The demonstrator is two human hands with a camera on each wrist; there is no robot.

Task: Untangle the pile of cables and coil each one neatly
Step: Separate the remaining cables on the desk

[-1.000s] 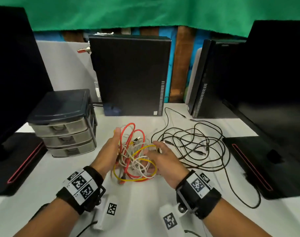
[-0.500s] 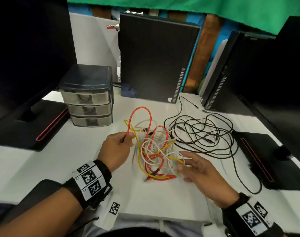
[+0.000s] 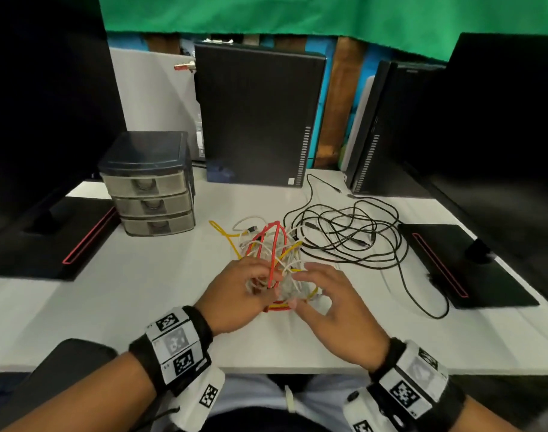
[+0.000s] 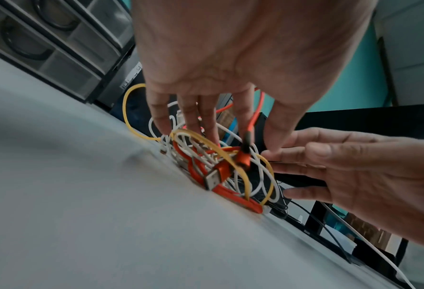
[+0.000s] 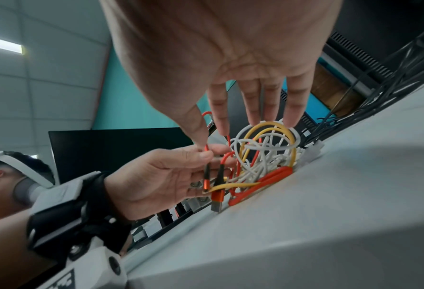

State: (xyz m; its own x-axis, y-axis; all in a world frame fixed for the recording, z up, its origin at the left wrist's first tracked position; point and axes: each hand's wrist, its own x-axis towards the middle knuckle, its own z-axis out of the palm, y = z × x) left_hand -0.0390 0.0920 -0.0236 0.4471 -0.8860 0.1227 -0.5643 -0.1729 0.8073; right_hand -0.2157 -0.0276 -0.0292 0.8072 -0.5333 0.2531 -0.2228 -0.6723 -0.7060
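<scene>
Left hand (image 3: pixel 235 294) pinches orange cable (image 3: pixel 274 244); right hand (image 3: pixel 332 310) open beside tangle (image 3: pixel 275 266)

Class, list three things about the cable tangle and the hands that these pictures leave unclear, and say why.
1. How many white cables there are: head view, strands overlap and both hands cover them.
2. Where the orange cable runs lower down: head view, hidden behind the left hand.
3. Whether the right hand touches the tangle: blurred in the wrist views.
</scene>
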